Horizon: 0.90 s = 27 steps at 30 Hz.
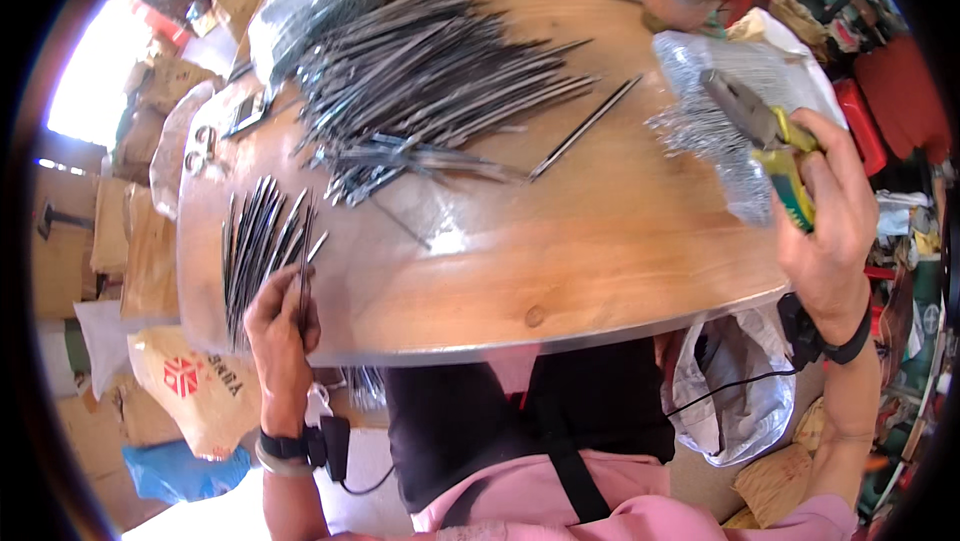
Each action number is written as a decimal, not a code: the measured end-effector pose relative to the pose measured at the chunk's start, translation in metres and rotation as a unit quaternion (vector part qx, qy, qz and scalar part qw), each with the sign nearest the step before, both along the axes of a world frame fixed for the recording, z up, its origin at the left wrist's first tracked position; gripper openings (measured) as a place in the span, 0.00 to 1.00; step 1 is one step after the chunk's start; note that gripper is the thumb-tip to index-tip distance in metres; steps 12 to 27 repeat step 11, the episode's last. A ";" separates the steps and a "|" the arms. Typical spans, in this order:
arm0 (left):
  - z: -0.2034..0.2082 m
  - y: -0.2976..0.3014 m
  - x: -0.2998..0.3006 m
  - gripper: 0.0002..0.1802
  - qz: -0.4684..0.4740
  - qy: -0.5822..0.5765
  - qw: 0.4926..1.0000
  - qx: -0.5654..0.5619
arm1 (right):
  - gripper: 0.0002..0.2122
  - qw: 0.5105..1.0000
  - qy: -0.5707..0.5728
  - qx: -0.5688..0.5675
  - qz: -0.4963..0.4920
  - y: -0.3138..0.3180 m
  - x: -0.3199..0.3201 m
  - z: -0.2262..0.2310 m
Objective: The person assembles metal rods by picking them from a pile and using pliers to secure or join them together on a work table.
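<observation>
My left hand (283, 313) is closed at the table's near left edge, pinching a thin dark metal rod (306, 226) that points away from me. Just beside it lies a small bunch of similar rods (258, 241), laid roughly side by side. Raised over the right side of the table, my right hand (828, 216) grips a pair of pliers (745, 109) with yellow-and-green handles. The jaws point to the far left; whether they are fully closed is hard to make out. Below the pliers is a clear plastic bundle (705, 66) of thin rods.
A large loose heap of metal rods (420, 71) covers the far middle of the wooden table (600, 271). One rod (585, 129) lies apart. Plastic-wrapped rods (315, 6) stand at the far left. An open white sack (740, 391) sits below the near right edge.
</observation>
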State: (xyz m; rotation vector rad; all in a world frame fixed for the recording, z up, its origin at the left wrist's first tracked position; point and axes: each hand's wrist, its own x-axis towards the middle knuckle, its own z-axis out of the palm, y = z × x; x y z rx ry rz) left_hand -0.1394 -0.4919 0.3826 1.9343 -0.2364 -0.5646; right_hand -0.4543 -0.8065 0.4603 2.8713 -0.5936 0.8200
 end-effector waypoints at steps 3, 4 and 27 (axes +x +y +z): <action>-0.010 0.005 -0.007 0.05 0.012 0.005 1.000 -0.001 | 0.11 0.999 -0.027 -0.004 0.021 0.015 -0.005 0.021; -0.010 0.009 -0.006 0.05 0.023 -0.010 1.000 -0.005 | 0.11 0.998 -0.047 -0.003 0.047 0.016 0.000 0.023; -0.046 0.019 0.027 0.04 -0.103 -0.503 0.853 0.093 | 0.07 0.970 -0.237 0.045 0.015 0.037 -0.022 0.044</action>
